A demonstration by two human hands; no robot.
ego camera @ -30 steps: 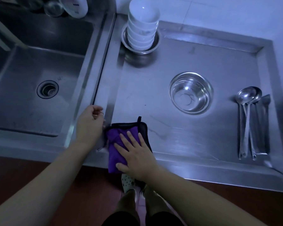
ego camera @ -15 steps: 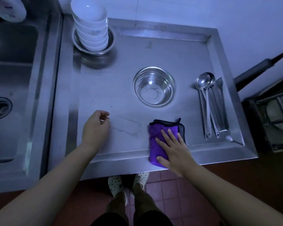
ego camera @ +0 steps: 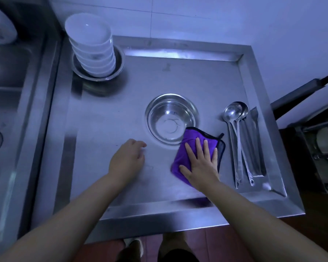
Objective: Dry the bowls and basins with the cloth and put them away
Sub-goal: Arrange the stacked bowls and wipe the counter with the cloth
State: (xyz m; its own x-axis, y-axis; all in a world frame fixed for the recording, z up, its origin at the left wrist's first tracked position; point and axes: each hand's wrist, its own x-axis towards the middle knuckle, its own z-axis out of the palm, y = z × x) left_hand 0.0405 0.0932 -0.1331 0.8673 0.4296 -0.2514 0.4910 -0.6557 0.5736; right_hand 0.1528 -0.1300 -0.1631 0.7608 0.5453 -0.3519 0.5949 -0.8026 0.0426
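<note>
Centre-right of frame: right hand lies flat, fingers straight and spread, pressing the purple cloth onto the steel surface. Cloth's upper corner overlaps the rim of the empty steel basin at frame centre. Left hand left of the cloth, fingers loosely curled, holding nothing, on or just above the surface. Upper left: stack of white bowls standing in a second steel basin. Right side: ladles and flat utensils lying side by side. Sink at left edge.
</note>
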